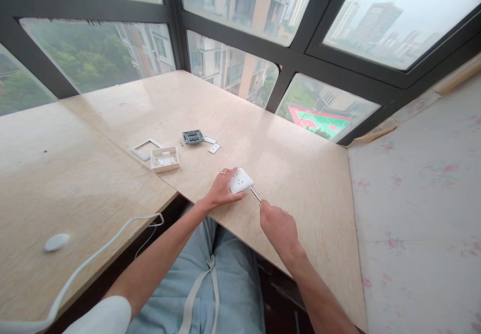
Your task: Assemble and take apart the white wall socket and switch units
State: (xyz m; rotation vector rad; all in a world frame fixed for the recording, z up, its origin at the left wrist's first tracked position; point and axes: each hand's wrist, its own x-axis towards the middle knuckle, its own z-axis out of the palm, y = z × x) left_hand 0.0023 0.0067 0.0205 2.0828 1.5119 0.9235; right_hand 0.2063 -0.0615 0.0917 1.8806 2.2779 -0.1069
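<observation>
My left hand (221, 189) is closed round the left side of a white wall socket (241, 180), holding it tilted over the beige counter near its front edge. Slots show on the socket's face. In my right hand (277, 224) is a screwdriver (255, 194); the fist wraps its handle, which is hidden. The thin metal shaft points up and left, its tip at the socket's lower right edge. Whether the tip sits in a gap there, I cannot tell.
Left of my hands lie a white mounting box (165, 159), a white frame (145, 148), a dark grey plate (193, 136) and two small white pieces (214, 147). A white cable (101, 249) and white disc (56, 242) are at lower left. Windows and a papered wall (417, 199) border the counter (308, 174).
</observation>
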